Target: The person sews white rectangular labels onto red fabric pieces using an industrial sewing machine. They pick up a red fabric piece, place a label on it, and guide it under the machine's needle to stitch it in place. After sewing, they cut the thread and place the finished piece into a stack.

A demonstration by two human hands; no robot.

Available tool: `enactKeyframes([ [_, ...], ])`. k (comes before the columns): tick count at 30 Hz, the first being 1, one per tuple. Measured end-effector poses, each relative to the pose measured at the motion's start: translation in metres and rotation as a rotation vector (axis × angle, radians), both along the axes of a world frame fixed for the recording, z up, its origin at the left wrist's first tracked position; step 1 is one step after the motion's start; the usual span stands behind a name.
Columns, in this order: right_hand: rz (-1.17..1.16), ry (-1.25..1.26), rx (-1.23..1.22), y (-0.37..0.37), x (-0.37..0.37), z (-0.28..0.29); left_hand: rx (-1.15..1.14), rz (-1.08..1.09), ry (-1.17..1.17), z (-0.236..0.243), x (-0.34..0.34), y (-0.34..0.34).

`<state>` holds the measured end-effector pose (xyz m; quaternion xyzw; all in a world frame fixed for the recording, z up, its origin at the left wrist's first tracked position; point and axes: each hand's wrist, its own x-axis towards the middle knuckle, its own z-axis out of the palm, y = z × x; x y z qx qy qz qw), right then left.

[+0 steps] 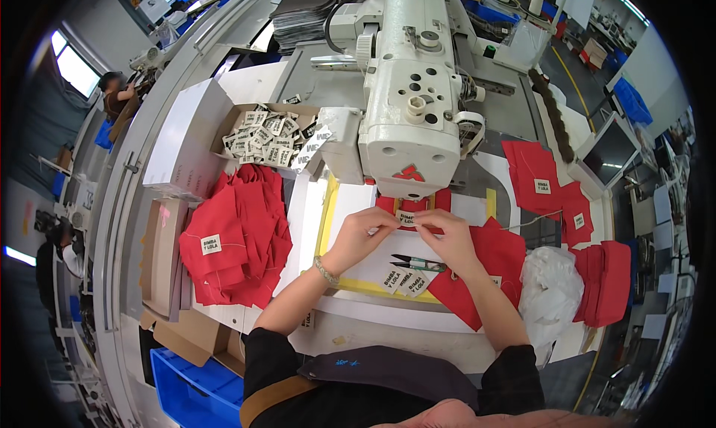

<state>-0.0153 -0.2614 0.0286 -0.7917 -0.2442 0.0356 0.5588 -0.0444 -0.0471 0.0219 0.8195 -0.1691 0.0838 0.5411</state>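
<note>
My left hand [359, 238] and right hand [449, 235] meet at a cream printed label [407, 218] on a red fabric piece [440, 201], both with fingertips pinched at the label's edges. They are just under the head of a white sewing machine [410, 148]; the needle area is mostly hidden. Black-and-green thread snips [421, 264] lie below my hands, beside several loose labels [406, 282]. A red piece [473, 301] lies partly under my right forearm. To the left is a loose pile of red pieces [246, 241], the top one bearing a label.
A box of labels [265, 133], a white box [183, 141] and an empty tray [160, 256] stand left. A crumpled plastic bag [552, 297], red stacks [604, 282] and a screen [610, 150] are right. A blue bin [186, 391] sits lower left. Co-workers [115, 100] work at far left.
</note>
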Motion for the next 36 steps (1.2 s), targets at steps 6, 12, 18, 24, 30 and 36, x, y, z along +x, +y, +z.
enactKeyframes([
  [6, -0.008, -0.316, -0.255, -0.007, 0.027, -0.035, 0.285, -0.058, -0.158, -0.021, 0.019, -0.006],
  [12, -0.019, -0.447, -0.378, -0.009, 0.035, -0.041, 0.531, -0.063, -0.404, -0.031, 0.025, -0.006],
  [18, -0.040, -0.518, -0.382, -0.006, 0.033, -0.043, 0.646, 0.014, -0.411, -0.032, 0.024, 0.000],
  [24, -0.047, -0.554, -0.377, -0.006, 0.035, -0.044, 0.715, -0.025, -0.371, -0.026, 0.023, 0.001],
  [30, -0.051, -0.547, -0.397, -0.006, 0.034, -0.043, 0.738, -0.017, -0.333, -0.025, 0.023, -0.002],
  [36, -0.046, -0.573, -0.397, -0.006, 0.034, -0.041, 0.731, -0.030, -0.297, -0.023, 0.023, -0.004],
])
